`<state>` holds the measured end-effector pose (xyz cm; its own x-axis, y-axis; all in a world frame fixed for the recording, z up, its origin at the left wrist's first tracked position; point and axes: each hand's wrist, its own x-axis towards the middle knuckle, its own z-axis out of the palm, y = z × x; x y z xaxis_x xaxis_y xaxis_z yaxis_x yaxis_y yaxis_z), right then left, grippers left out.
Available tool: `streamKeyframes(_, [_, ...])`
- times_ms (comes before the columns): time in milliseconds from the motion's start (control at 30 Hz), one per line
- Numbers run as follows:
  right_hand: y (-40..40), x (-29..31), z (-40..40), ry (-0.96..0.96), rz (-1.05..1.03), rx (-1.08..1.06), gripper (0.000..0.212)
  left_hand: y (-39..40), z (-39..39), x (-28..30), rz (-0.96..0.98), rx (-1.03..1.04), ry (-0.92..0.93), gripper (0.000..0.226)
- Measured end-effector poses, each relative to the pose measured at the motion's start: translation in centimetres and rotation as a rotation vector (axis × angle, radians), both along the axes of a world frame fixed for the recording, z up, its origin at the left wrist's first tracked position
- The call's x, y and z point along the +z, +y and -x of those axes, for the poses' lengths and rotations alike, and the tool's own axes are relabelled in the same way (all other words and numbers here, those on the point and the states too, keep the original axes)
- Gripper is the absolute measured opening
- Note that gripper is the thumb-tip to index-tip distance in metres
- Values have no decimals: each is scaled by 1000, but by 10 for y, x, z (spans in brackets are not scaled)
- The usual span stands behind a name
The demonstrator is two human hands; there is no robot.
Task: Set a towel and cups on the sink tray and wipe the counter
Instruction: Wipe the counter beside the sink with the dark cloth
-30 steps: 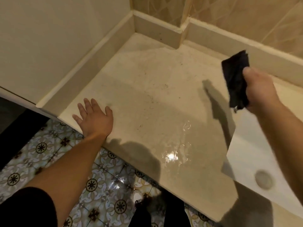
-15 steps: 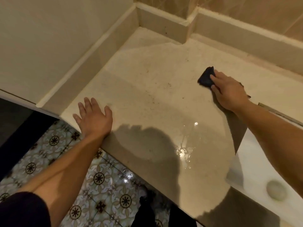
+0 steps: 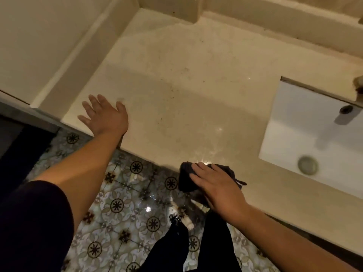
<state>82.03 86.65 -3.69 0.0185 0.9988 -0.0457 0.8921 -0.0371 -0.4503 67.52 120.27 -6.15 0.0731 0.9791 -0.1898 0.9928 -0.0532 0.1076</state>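
A beige stone counter fills the middle of the head view, with faint dark specks on it. My right hand presses flat on a dark cloth at the counter's front edge, where part of the cloth hangs over the edge. My left hand rests flat on the counter near its front left corner, fingers spread, holding nothing. No cups or tray are in view.
A white sink basin with a round drain is set into the counter at the right. A raised beige backsplash borders the back and left. Patterned floor tiles lie below the front edge.
My right hand brought the dark cloth down onto the counter near the back, then dragged it toward me to the front edge. My left hand stayed planted.
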Motion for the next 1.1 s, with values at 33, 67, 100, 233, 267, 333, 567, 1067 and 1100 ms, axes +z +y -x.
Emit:
streamKeyframes(33, [-3, 0, 4, 21, -4, -17, 61, 0, 1, 0, 6, 2, 3, 74])
streamKeyframes(67, [-4, 2, 8, 44, -1, -35, 59, 1, 1, 0, 9, 2, 6, 75])
streamKeyframes(100, [-6, 5, 11, 71, -1, -56, 55, 1, 1, 0, 10, -3, 8, 75])
streamKeyframes(233, [-6, 17, 14, 323, -22, -209, 37, 1, 1, 0, 13, -11, -1, 75])
streamKeyframes(267, [-8, 23, 14, 435, 13, -288, 36, 1, 1, 0, 14, -11, -2, 75])
streamKeyframes(333, [-9, 33, 14, 738, 95, -479, 34, 1, 1, 1, 13, -10, -4, 74])
streamKeyframes(567, [13, 62, -47, 2070, 177, -1087, 41, 0, 1, 1, 2, 0, -3, 74])
streamKeyframes(1067, [190, 16, -364, 2, 24, -685, 43, 3, 0, -9, -81, 35, 12, 77])
streamKeyframes(1100, [194, 2, -371, -67, 33, -589, 46, 3, 1, -10, -87, 36, 16, 77])
